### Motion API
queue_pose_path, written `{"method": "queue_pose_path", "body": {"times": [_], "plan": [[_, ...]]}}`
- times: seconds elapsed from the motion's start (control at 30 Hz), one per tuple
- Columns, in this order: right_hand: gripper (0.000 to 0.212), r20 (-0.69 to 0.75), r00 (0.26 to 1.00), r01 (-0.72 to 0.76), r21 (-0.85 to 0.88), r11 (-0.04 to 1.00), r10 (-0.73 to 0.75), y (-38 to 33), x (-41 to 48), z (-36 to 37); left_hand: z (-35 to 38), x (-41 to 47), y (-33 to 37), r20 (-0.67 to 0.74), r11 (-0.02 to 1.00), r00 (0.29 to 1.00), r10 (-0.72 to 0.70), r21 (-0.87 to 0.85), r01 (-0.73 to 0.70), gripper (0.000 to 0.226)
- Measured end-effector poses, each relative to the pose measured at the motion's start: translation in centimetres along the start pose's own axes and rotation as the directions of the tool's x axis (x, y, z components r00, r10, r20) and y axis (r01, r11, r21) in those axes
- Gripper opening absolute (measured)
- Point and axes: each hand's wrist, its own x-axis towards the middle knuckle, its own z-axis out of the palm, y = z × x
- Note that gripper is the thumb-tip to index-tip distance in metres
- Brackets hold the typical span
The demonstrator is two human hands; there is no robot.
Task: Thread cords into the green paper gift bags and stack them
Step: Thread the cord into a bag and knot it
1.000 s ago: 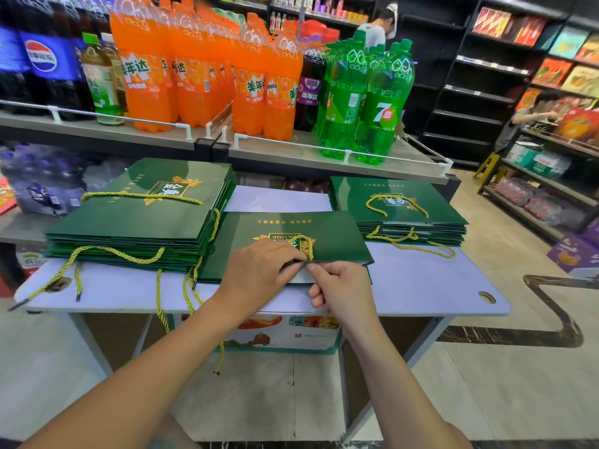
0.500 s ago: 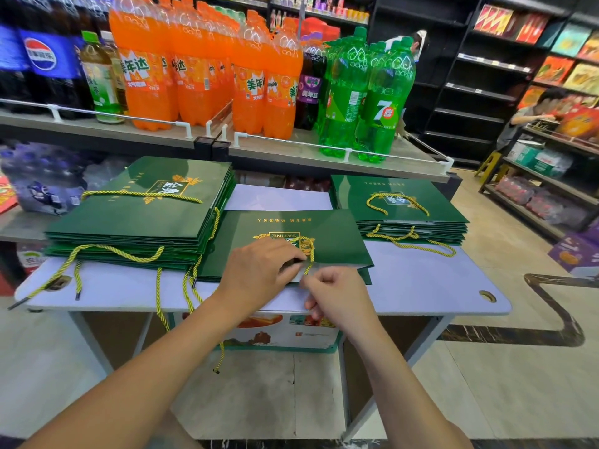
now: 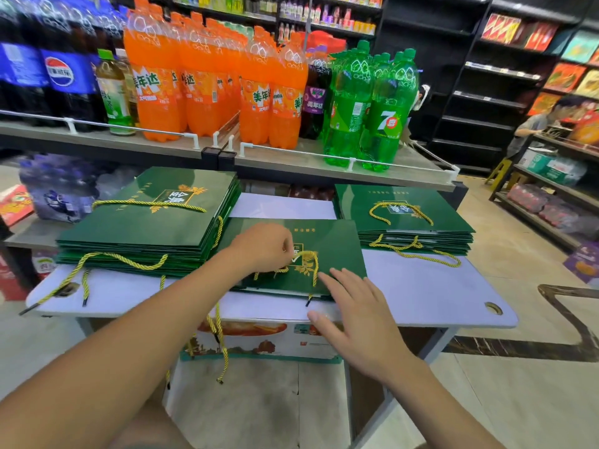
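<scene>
White surface (image 3: 421, 294) carries a tall left stack (image 3: 152, 228) and a lower right stack (image 3: 405, 218) of corded green bags. A single green bag (image 3: 330, 244) lies flat between them. Right grip (image 3: 359, 317) is open, fingers spread at the bag's near edge. Left grip (image 3: 262, 247) pinches the yellow cord (image 3: 314, 267) on the bag.

Bare forearms (image 3: 129, 335), bare left hand (image 3: 262, 247) and right hand (image 3: 359, 315), short-nailed fingers (image 3: 343, 280)
</scene>
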Motion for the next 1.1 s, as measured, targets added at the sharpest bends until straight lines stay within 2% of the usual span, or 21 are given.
{"method": "queue_pose_path", "body": {"times": [0.07,0.1,0.17,0.23,0.27,0.3,0.37,0.43,0.47,0.6,0.63,0.67,0.7,0.77,0.8,0.83,0.93,1.1], "plan": [[0.077,0.022,1.0,-0.005,-0.019,1.0,0.006,0.3,-0.2,0.4,-0.9,1.0,0.4,0.065,0.976,0.998,-0.011,-0.218,0.025,0.022],[0.079,0.031,1.0,-0.006,-0.032,0.999,0.006,0.4,-0.3,0.6,-1.2,1.2,0.8,0.124,0.91,0.992,-0.039,-0.405,0.086,0.023],[0.082,0.041,0.999,-0.001,-0.074,0.997,0.004,0.5,-0.4,1.0,-1.9,1.5,1.3,0.25,0.657,0.966,-0.065,-0.718,0.23,0.018],[0.08,0.041,0.999,0.009,-0.107,0.994,-0.005,0.6,-0.4,1.4,-2.5,1.9,1.0,0.319,0.456,0.947,-0.043,-0.837,0.303,0.008],[0.078,0.032,0.999,0.019,-0.122,0.992,-0.015,0.6,-0.4,1.6,-2.7,2.3,0.8,0.344,0.403,0.938,-0.041,-0.853,0.331,0.004],[0.077,0.023,0.999,0.03,-0.138,0.99,-0.027,0.6,-0.4,1.8,-3.0,2.7,0.4,0.367,0.395,0.929,-0.044,-0.848,0.353,0.011],[0.078,0.018,0.999,0.042,-0.157,0.987,-0.04,0.7,-0.5,2.2,-3.6,3.6,0.1,0.384,0.481,0.922,-0.06,-0.798,0.363,0.024],[0.079,0.026,0.999,0.051,-0.158,0.986,-0.047,0.8,-0.5,2.5,-4.0,4.4,0.2,0.364,0.578,0.93,-0.054,-0.747,0.327,0.021],[0.079,0.027,0.998,0.053,-0.162,0.985,-0.05,0.9,-0.5,2.6,-4.0,4.9,0.2,0.348,0.594,0.935,-0.064,-0.74,0.316,0.017],[0.077,0.023,0.999,0.048,-0.175,0.983,-0.045,1.0,-0.4,2.6,-3.2,6.8,-0.4,0.258,0.478,0.946,-0.199,-0.817,0.323,0.018],[0.077,0.023,0.999,0.05,-0.179,0.983,-0.047,1.0,-0.4,2.7,-3.0,7.0,-0.8,0.24,0.478,0.944,-0.225,-0.817,0.322,0.02],[0.076,0.021,0.999,0.053,-0.184,0.981,-0.05,1.1,-0.4,2.7,-2.8,7.2,-1.1,0.235,0.527,0.944,-0.233,-0.785,0.326,0.021],[0.076,0.021,0.998,0.056,-0.191,0.98,-0.053,1.1,-0.4,2.7,-2.7,7.0,-1.4,0.238,0.64,0.945,-0.223,-0.696,0.326,0.022],[0.076,0.025,0.998,0.058,-0.2,0.978,-0.054,1.1,-0.4,2.8,-2.4,6.7,-1.7,0.244,0.909,0.959,-0.148,-0.348,0.229,0.046],[0.077,0.027,0.998,0.058,-0.204,0.977,-0.054,1.2,-0.4,2.8,-2.2,6.5,-1.6,0.257,0.969,0.963,-0.087,-0.202,0.141,0.056],[0.077,0.029,0.998,0.059,-0.209,0.976,-0.054,1.2,-0.4,2.9,-2.0,6.4,-1.5,0.265,0.985,0.964,-0.033,-0.155,0.077,0.06],[0.076,0.031,0.998,0.056,-0.218,0.974,-0.051,1.1,-0.4,2.8,-1.6,7.0,-1.8,0.185,0.979,0.981,0.057,-0.203,-0.018,0.063],[0.077,0.047,0.998,0.058,-0.222,0.973,-0.049,1.1,-0.4,2.8,-0.5,7.6,-2.0,0.05,0.991,0.992,0.115,-0.077,-0.111,0.06]]}}
